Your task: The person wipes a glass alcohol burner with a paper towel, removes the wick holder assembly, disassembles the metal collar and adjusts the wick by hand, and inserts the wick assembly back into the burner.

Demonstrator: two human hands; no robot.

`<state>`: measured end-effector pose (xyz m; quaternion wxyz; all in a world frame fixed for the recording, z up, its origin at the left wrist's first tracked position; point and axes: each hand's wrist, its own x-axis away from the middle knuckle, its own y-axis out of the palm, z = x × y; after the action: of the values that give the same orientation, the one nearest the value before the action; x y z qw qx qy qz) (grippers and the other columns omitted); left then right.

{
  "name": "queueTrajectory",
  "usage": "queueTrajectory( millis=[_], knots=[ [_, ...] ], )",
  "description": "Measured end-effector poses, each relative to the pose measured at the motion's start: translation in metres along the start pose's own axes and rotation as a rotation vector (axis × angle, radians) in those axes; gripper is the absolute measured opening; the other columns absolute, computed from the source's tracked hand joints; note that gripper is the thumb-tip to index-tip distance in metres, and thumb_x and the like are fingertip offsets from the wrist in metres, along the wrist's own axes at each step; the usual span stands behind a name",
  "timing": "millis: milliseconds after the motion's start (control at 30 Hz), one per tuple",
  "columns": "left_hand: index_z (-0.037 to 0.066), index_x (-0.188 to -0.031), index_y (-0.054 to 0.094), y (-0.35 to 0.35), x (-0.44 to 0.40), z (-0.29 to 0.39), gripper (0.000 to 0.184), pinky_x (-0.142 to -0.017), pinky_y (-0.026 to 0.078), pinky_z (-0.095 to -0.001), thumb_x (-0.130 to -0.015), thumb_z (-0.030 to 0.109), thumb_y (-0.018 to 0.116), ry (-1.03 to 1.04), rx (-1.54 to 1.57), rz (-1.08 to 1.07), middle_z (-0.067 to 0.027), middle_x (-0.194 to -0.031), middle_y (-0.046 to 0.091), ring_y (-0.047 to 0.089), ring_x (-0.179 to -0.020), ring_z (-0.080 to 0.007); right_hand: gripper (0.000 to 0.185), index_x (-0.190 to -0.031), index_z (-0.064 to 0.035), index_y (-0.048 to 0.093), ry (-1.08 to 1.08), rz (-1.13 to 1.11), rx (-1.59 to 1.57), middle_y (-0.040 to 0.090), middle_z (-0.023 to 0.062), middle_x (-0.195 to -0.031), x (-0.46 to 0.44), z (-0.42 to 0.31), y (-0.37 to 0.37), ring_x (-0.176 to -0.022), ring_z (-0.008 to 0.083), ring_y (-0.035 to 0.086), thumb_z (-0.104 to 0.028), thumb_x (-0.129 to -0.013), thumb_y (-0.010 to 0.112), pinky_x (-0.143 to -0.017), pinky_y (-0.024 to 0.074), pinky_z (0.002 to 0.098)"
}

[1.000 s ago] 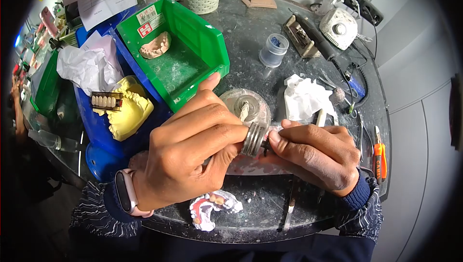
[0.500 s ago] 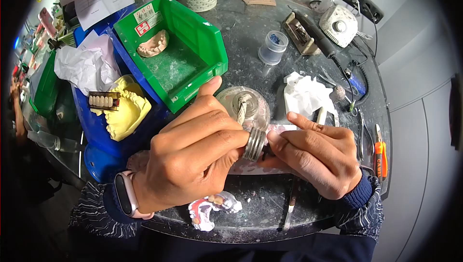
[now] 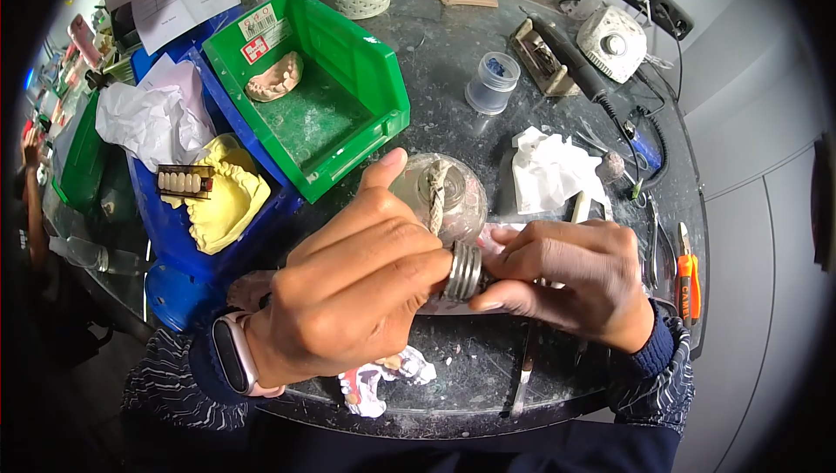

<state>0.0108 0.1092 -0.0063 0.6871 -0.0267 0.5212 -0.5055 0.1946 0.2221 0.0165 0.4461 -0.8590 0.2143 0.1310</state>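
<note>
Between my hands is a ribbed metal cap [image 3: 464, 271], tilted on its side. My left hand [image 3: 353, 286] grips its left edge, the index finger raised. My right hand [image 3: 575, 277] is pinched at the cap's right side; what its fingertips hold is small, dark and mostly hidden. Just beyond the cap stands a round glass jar [image 3: 463, 203], with a braided wick [image 3: 437, 199] lying over its mouth. Below my left hand, a white and red dental cast [image 3: 370, 393] lies near the table's front edge, partly covered by that hand.
A green bin [image 3: 383, 138] holding a pale cast [image 3: 274, 79] stands at back left, beside a blue tray [image 3: 165, 238] with a yellow cast [image 3: 228, 212]. Crumpled tissue [image 3: 553, 172], a small cup [image 3: 492, 85] and orange-handled pliers [image 3: 688, 286] lie rightward. A co-worker's arm shows far left.
The fingers of my right hand have shifted around the cap's right side, with the thumb now lower. My left hand still grips the cap. The wick lies straighter toward the cap.
</note>
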Motion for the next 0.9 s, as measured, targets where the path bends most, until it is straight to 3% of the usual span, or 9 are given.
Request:
queueTrajectory(
  millis=[67, 200, 233, 333, 367, 467, 700, 800, 900],
  knots=[
    [-0.001, -0.076, 0.068, 0.0, 0.0, 0.0, 0.014, -0.102, 0.04, -0.0541, -0.068, -0.011, 0.068, 0.026, -0.03, 0.002, -0.0074, -0.072, 0.064, 0.064, -0.07, -0.0236, 0.019, -0.076, -0.0003, 0.066, 0.097, -0.069, -0.146, 0.063, 0.0067, -0.07, -0.001, 0.002, -0.003, -0.059, 0.0207, 0.065, -0.016, -0.08, 0.076, -0.052, 0.0493, 0.0249],
    [-0.005, -0.079, 0.064, 0.001, -0.001, -0.006, 0.015, -0.1, 0.043, -0.0543, -0.065, -0.01, 0.067, 0.136, -0.016, 0.033, -0.0102, -0.073, 0.059, 0.061, -0.067, -0.0266, 0.012, -0.085, -0.001, 0.072, 0.697, -0.016, -0.821, 0.065, 0.0062, -0.068, 0.001, -0.011, -0.001, -0.058, 0.0162, 0.065, -0.013, -0.084, 0.073, -0.053, 0.0479, 0.0233],
    [-0.003, -0.078, 0.065, 0.0, -0.003, -0.006, 0.008, -0.101, 0.041, -0.0542, -0.07, -0.005, 0.068, 0.082, 0.008, 0.01, -0.0095, -0.073, 0.06, 0.062, -0.068, -0.0256, 0.014, -0.085, -0.0021, 0.072, 0.702, -0.003, -0.868, 0.066, 0.0061, -0.069, 0.001, -0.009, -0.001, -0.06, 0.016, 0.065, -0.016, -0.081, 0.075, -0.052, 0.0483, 0.0235],
    [0.0, -0.078, 0.067, -0.005, -0.006, -0.009, 0.01, -0.103, 0.037, -0.0543, -0.082, 0.009, 0.069, -0.036, 0.075, -0.029, -0.0082, -0.073, 0.063, 0.062, -0.069, -0.0235, 0.021, -0.089, -0.0031, 0.07, 0.113, 0.076, -0.061, 0.065, 0.0051, -0.071, -0.004, 0.002, -0.006, -0.061, 0.0152, 0.066, -0.019, -0.078, 0.078, -0.052, 0.0498, 0.0243],
    [0.0, -0.079, 0.067, -0.006, -0.007, -0.011, 0.014, -0.104, 0.036, -0.0545, -0.084, 0.013, 0.068, -0.048, 0.094, -0.024, -0.0082, -0.072, 0.063, 0.062, -0.068, -0.0235, 0.034, -0.088, -0.0016, 0.068, 0.081, 0.122, 0.083, 0.069, 0.0071, -0.078, -0.005, -0.001, -0.005, -0.068, 0.0182, 0.069, -0.023, -0.067, 0.082, -0.055, 0.0541, 0.0265],
    [0.0, -0.08, 0.066, -0.008, -0.006, -0.015, 0.022, -0.103, 0.036, -0.0549, -0.087, 0.021, 0.067, -0.051, 0.101, -0.03, -0.008, -0.071, 0.062, 0.062, -0.069, -0.0231, 0.036, -0.09, -0.0035, 0.066, -0.075, 0.091, 0.233, 0.07, 0.0056, -0.08, -0.005, -0.001, -0.005, -0.067, 0.0182, 0.069, -0.028, -0.067, 0.081, -0.055, 0.0533, 0.0265],
    [0.001, -0.081, 0.068, -0.007, -0.008, -0.011, 0.013, -0.102, 0.038, -0.0518, -0.081, 0.013, 0.073, -0.068, 0.11, -0.049, -0.0068, -0.072, 0.063, 0.062, -0.072, -0.0219, 0.021, -0.086, -0.0062, 0.059, -0.044, 0.061, 0.278, 0.055, 0.0044, -0.073, -0.003, 0.001, 0.003, -0.054, 0.0183, 0.059, -0.019, -0.08, 0.075, -0.044, 0.0467, 0.0311],
    [0.001, -0.08, 0.068, -0.006, -0.009, -0.01, 0.012, -0.103, 0.038, -0.0515, -0.08, 0.012, 0.074, -0.07, 0.119, -0.053, -0.0063, -0.072, 0.063, 0.062, -0.072, -0.0216, 0.021, -0.087, -0.004, 0.061, -0.015, 0.051, 0.323, 0.06, 0.0067, -0.074, -0.002, -0.005, 0.0, -0.058, 0.023, 0.064, -0.019, -0.081, 0.073, -0.048, 0.0472, 0.0321],
    [0.001, -0.078, 0.068, -0.006, -0.008, -0.009, 0.011, -0.103, 0.038, -0.0514, -0.078, 0.01, 0.075, -0.038, 0.093, -0.047, -0.0059, -0.073, 0.063, 0.063, -0.072, -0.0214, 0.017, -0.085, -0.0046, 0.057, 0.018, 0.044, 0.239, 0.054, 0.0079, -0.073, -0.003, -0.007, 0.001, -0.056, 0.0235, 0.058, -0.014, -0.084, 0.07, -0.048, 0.0458, 0.0347]
  ],
)
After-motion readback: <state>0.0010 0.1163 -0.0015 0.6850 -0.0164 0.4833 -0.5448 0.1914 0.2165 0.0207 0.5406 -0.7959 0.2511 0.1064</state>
